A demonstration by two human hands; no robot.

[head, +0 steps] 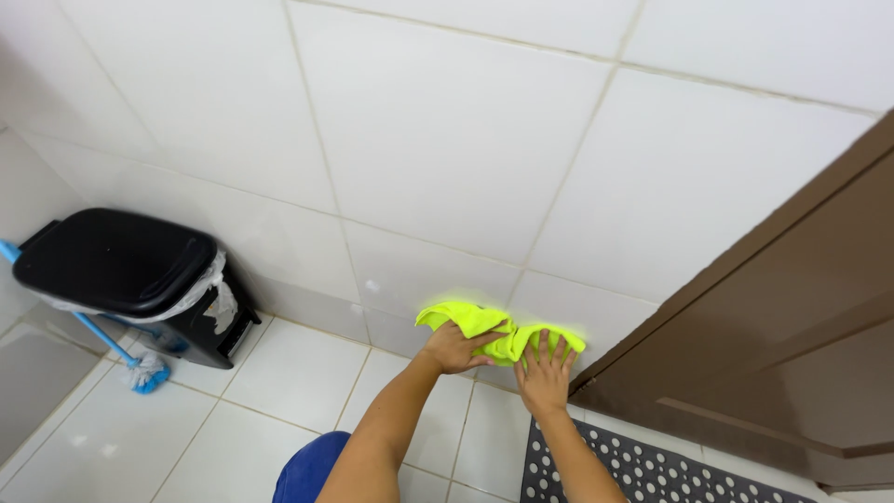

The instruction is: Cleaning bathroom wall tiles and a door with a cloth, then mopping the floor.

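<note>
A bright yellow-green cloth (484, 321) is pressed against the bottom row of the white wall tiles (438, 130), just above the floor. My left hand (453, 348) grips the cloth's left part, fingers curled over it. My right hand (545, 373) lies flat with spread fingers on the cloth's right part, pushing it onto the wall. Both forearms reach forward from the bottom of the view.
A black lidded bin (130, 279) with a white liner stands in the left corner. A blue-handled brush (140, 368) leans beside it. A brown door (792, 354) stands at the right. A grey perforated mat (643, 470) lies on the white floor tiles (279, 373).
</note>
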